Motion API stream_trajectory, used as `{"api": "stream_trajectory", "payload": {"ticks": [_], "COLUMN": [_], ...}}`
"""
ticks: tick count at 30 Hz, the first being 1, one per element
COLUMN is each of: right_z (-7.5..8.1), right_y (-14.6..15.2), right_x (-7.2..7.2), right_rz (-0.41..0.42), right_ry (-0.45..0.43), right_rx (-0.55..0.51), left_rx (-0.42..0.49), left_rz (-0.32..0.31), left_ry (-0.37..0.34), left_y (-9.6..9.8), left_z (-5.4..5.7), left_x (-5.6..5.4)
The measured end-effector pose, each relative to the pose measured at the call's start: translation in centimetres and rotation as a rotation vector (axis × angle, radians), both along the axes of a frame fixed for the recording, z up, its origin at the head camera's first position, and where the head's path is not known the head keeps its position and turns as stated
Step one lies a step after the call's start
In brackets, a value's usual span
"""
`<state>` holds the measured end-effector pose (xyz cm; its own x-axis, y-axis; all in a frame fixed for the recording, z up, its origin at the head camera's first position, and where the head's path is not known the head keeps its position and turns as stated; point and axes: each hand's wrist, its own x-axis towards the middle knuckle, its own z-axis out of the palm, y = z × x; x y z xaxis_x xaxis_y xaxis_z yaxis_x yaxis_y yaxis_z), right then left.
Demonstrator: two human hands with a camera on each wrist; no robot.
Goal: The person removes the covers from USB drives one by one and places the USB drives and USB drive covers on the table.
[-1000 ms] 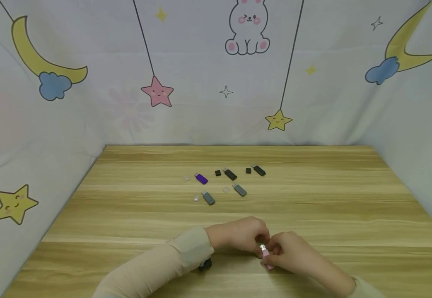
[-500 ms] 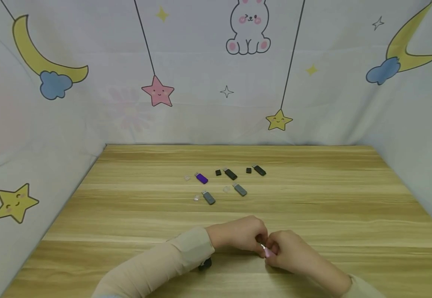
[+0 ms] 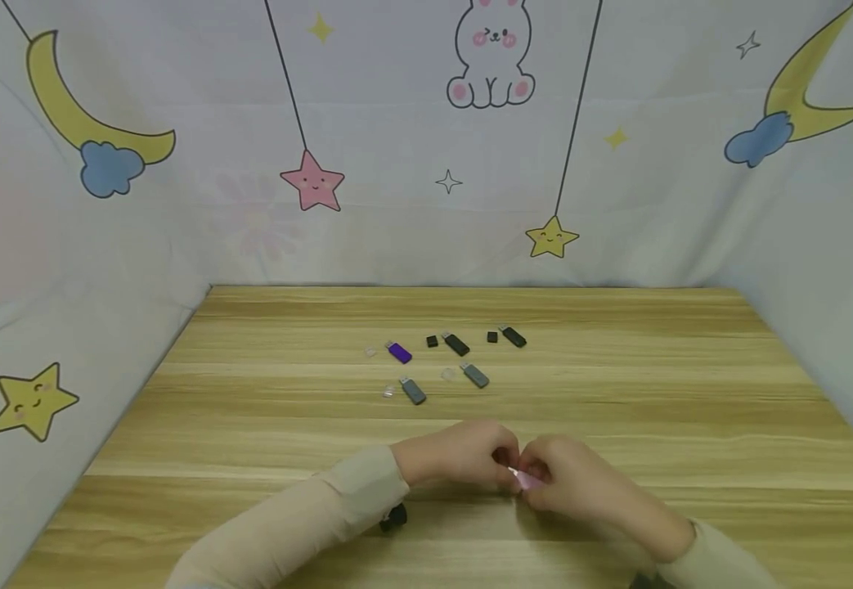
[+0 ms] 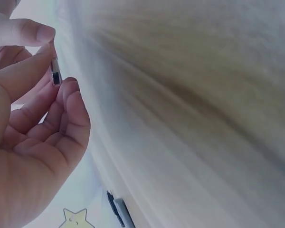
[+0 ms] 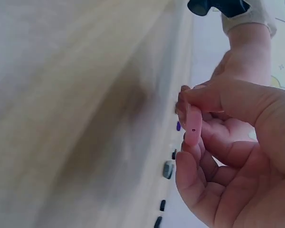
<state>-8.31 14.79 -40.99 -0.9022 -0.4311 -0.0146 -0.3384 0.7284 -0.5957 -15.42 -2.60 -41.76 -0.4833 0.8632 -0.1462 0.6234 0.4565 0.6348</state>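
A pink USB stick [image 3: 529,481] is held between the two hands, low over the front of the wooden table. My right hand [image 3: 581,483] pinches its pink body [image 5: 194,126] between thumb and fingers. My left hand [image 3: 466,452] meets it from the other side, its bent fingers and thumb pinching at the connector end. In the left wrist view the metal connector [image 4: 55,73] shows between the fingers of both hands. Fingers hide much of the stick, and whether a clear cap is around its end I cannot tell.
Farther back lie a purple USB stick [image 3: 400,352], two black sticks including the rightmost black stick [image 3: 514,336], and two grey sticks including the front grey stick [image 3: 413,391]. A small cap, such as the black cap [image 3: 432,341], lies beside each. Printed cloth [image 3: 397,245] surrounds the table.
The pink stick has turned from pointing away from the person to pointing left, toward the left hand. Both hands have shifted slightly back and left. The sticks on the table stay put.
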Motion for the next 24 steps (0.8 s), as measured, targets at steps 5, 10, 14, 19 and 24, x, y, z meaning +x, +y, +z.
{"api": "stream_trajectory", "payload": {"ticks": [5, 10, 14, 19, 24], "right_z": [0.8, 1.5, 1.9, 2.0, 1.8], "right_y": [-0.2, -0.5, -0.7, -0.9, -1.1], "right_x": [-0.6, -1.1, -1.3, -1.3, -1.4], "right_rz": [0.02, 0.033, 0.045, 0.051, 0.078], "right_ry": [0.014, 0.0, 0.0, -0.008, -0.025], "right_rx": [0.007, -0.021, -0.055, -0.097, -0.146], "left_rx": [0.074, 0.155, 0.194, 0.219, 0.241], "left_rz": [0.054, 0.109, 0.143, 0.163, 0.164], "left_ry": [-0.073, -0.126, -0.14, -0.144, -0.157], "left_y": [-0.8, -1.8, -2.4, -3.0, -3.6], "left_z": [0.3, 0.6, 0.9, 1.2, 1.3], "left_x": [-0.4, -0.5, -0.4, -0.1, 0.2]}}
